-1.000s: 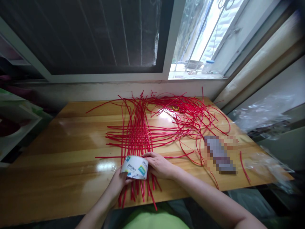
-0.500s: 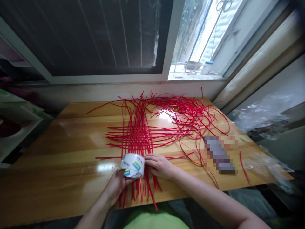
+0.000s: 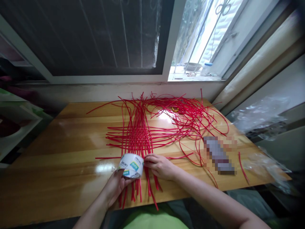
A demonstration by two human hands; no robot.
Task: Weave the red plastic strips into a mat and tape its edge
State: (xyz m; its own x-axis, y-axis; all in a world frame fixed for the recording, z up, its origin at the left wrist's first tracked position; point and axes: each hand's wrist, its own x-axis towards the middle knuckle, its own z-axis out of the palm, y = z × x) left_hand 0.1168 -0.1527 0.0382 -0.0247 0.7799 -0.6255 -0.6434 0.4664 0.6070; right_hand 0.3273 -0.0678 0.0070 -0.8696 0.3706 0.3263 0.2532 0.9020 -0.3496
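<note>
Over red strips [image 3: 140, 136]: left hand [image 3: 116, 186] grips tape roll [image 3: 131, 165]; right hand [image 3: 160, 166] alongside.

Daylight from the window [image 3: 205, 41] glares on the glossy table [image 3: 71, 133]; edges bend, corners darken.

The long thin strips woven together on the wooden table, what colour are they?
The long thin woven strips are bright red all over, seen in the head view.
</note>
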